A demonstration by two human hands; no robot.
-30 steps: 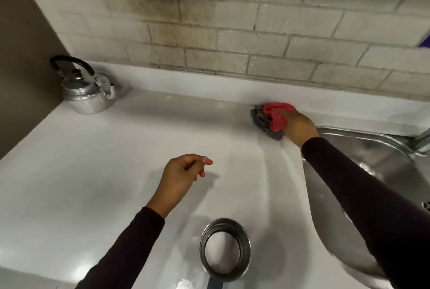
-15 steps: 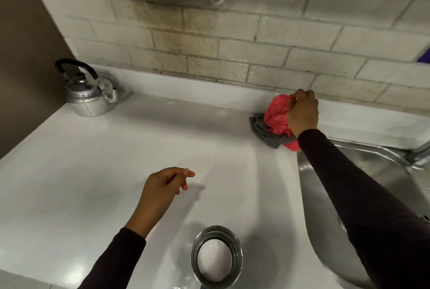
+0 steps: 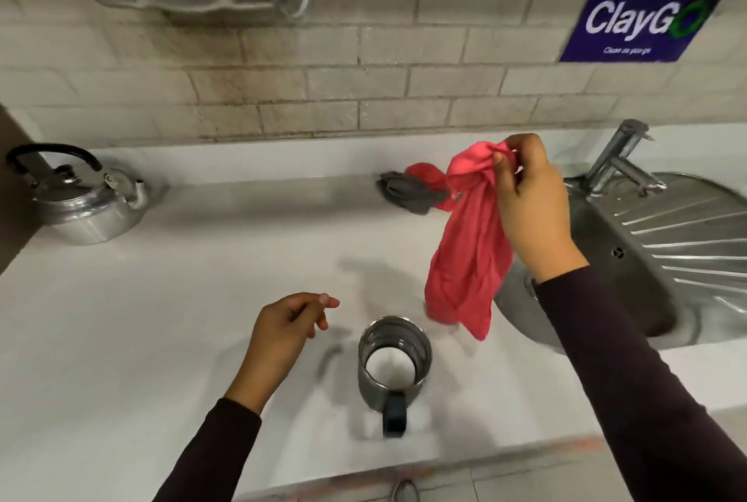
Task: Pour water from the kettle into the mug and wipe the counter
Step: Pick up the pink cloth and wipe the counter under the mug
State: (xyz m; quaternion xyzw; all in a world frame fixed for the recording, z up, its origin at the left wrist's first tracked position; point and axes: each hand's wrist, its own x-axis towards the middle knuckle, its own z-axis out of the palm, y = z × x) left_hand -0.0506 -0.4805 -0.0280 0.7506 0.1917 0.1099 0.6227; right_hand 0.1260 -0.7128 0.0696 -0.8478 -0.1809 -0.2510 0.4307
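Observation:
My right hand [image 3: 529, 198] pinches the top of a red cloth [image 3: 469, 255], which hangs in the air above the white counter [image 3: 161, 319], just right of and behind the mug. The steel mug [image 3: 394, 364] with a dark handle stands upright near the counter's front edge. To its left my left hand [image 3: 283, 335] hovers, fingers loosely curled, holding nothing. The shiny kettle [image 3: 81, 198] with a black handle sits at the far left against the back.
A grey and red cloth heap [image 3: 412, 188] lies at the back of the counter. A steel sink [image 3: 646, 259] with a tap [image 3: 618, 162] fills the right side. A tiled wall [image 3: 364, 69] rises behind, with a blue sign [image 3: 642, 16] at upper right.
My right hand has lifted the red cloth off the heap at the back and brought it up and toward me. My left hand has stayed left of the mug.

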